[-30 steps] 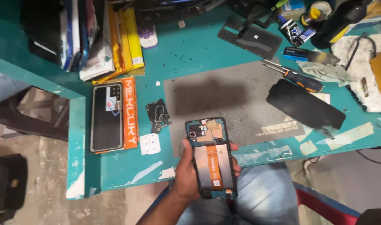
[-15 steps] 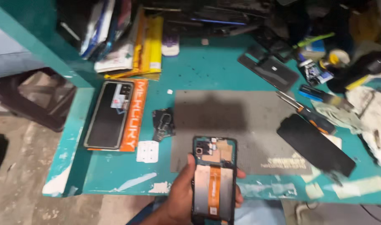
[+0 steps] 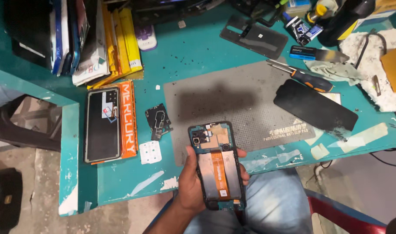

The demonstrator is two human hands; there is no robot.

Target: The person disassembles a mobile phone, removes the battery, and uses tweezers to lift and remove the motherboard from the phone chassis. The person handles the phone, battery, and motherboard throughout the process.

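Observation:
My left hand point(image 3: 190, 186) holds an opened smartphone point(image 3: 217, 164) over the table's front edge, thumb on its left side and fingers curled round its right side. The phone's back cover is off, showing a circuit board at the top and an orange flex cable down the middle. The phone's top end overlaps the grey anti-slip work mat point(image 3: 232, 99). A small black inner cover piece point(image 3: 158, 120) lies just left of the mat. My right hand is out of view.
A phone with a dark screen point(image 3: 102, 125) lies on an orange box at the left. A black glass panel point(image 3: 315, 108), a screwdriver point(image 3: 308, 79), a scraper point(image 3: 317, 53) and a black back plate point(image 3: 258, 37) lie at the right and back. Stacked boxes point(image 3: 94, 43) stand at back left.
The view has shifted over the table. The hand keeps the same grip on the phone, at about the same place by the mat's front edge.

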